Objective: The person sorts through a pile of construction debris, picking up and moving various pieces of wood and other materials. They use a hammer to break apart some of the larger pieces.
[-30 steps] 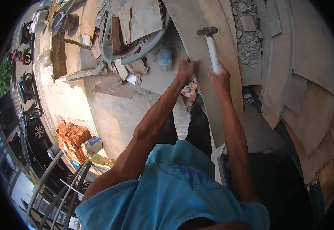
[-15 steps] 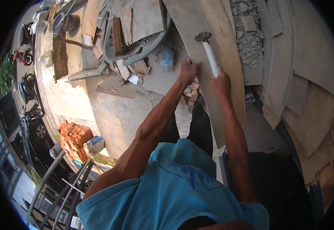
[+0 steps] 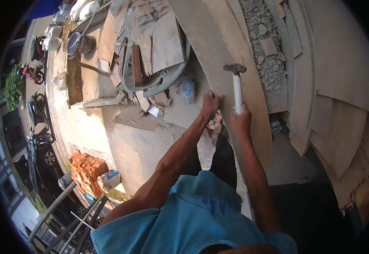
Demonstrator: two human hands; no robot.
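My right hand [image 3: 240, 120] is closed around the white handle of a hammer [image 3: 236, 84], whose dark metal head points up and rests over a long grey plywood board [image 3: 218, 46]. My left hand [image 3: 211, 106] grips the left edge of that same board, fingers curled over it, just left of the hammer handle. The board runs from the top of the view down past my legs. A small orange and white packet [image 3: 214, 123] lies just below my left hand.
Scrap boards, cardboard and a green hose [image 3: 167, 80] pile up on the concrete to the left. A dark bucket [image 3: 81, 43] and a stack of red bricks [image 3: 87, 167] stand further left. Rubble [image 3: 263, 46] and more plywood sheets [image 3: 341, 97] lie to the right.
The hammer tipped left and down half a second ago, then came back upright. My left hand has stayed on the board's edge.
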